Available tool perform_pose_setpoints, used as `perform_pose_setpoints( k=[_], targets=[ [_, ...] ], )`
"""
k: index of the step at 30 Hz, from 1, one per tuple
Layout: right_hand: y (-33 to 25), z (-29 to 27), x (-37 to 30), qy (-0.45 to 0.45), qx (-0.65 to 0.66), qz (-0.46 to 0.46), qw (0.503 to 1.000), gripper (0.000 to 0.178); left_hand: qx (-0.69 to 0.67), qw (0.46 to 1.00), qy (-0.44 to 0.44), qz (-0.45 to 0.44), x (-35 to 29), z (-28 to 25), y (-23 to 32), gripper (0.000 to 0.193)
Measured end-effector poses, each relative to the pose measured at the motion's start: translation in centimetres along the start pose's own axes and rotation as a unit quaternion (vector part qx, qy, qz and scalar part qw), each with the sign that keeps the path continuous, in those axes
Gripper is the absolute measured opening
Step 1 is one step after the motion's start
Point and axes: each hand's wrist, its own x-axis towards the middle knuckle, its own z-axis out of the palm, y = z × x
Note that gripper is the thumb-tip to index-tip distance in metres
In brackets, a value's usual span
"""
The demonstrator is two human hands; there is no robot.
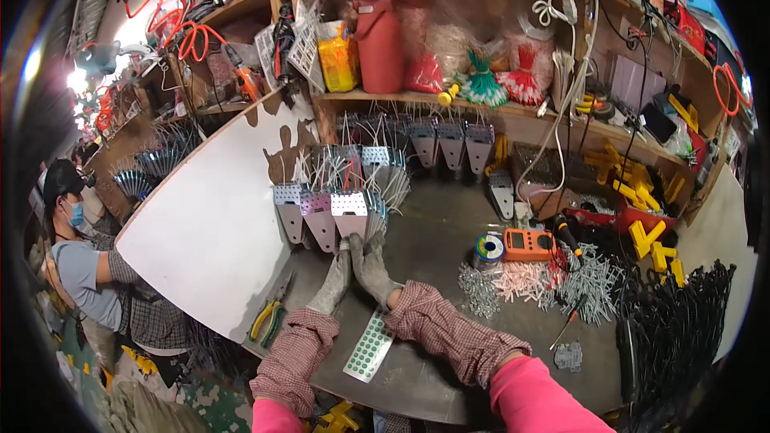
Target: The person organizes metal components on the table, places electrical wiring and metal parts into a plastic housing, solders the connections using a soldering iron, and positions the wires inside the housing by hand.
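- Grip: left hand (334, 281) and right hand (371, 270), both gloved, meet fingertips-up at the narrow end of the front metal plate (350, 224). Can't tell whether either one pinches it or only touches; the fingertip contact is too small to read.
- Plate location: front of the wire-topped cluster, toward the back of the bench (437, 216), ahead of both hands.
- Pointing: narrow end toward the person, wide perforated end away. Long axis runs roughly fore-aft, close to vertical in view. Exact tilt unclear.
- Step in hand, my read: placing or squaring up this plate among the others. Next move calls for light fingertips and clearance from the loose white wires (309, 167).
- Neighbours: pink-tinted plate (320, 223) just left, another tapered plate (289, 215) beyond it, same way round.
- Nearer the person: sheet of green dot stickers (369, 346), between the forearms.
- Left: pliers (269, 317) on the bench, by the white board (208, 216).
- Right: solder spool (488, 248), orange meter (528, 244), screw pile (480, 290), black cables (678, 325) farther out.
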Motion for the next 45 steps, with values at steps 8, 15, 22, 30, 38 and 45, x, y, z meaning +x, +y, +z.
perform_pose_setpoints(
  k=[8,15,22,30,38,45],
  targets=[
    [0.1,1.1,0.6,0.049,-0.020,0.009,0.999,0.091,-0.132,0.989,-0.047,-0.053,1.7,-0.7,-1.6,0.058],
    [0.6,1.5,0.6,0.033,-0.009,0.002,0.999,0.088,-0.246,0.963,-0.077,-0.080,2.0,-2.5,-2.2,0.059],
    [-8.4,-22.3,-8.4,-0.470,-0.017,-0.141,0.871,0.061,0.132,0.975,0.087,-0.154,-5.2,2.4,7.3,0.039],
    [-3.2,-34.2,-18.6,-0.466,0.218,0.132,0.847,0.056,0.413,0.876,-0.221,0.115,7.1,22.8,5.7,0.040],
    [2.6,-31.6,-19.3,-0.410,0.317,0.181,0.836,0.046,0.323,0.932,-0.106,-0.126,20.3,31.3,-5.9,0.051],
    [3.6,-32.7,-19.8,-0.386,0.288,0.189,0.856,0.050,0.214,0.941,-0.262,0.001,19.3,30.6,-3.5,0.031]
  ],
)
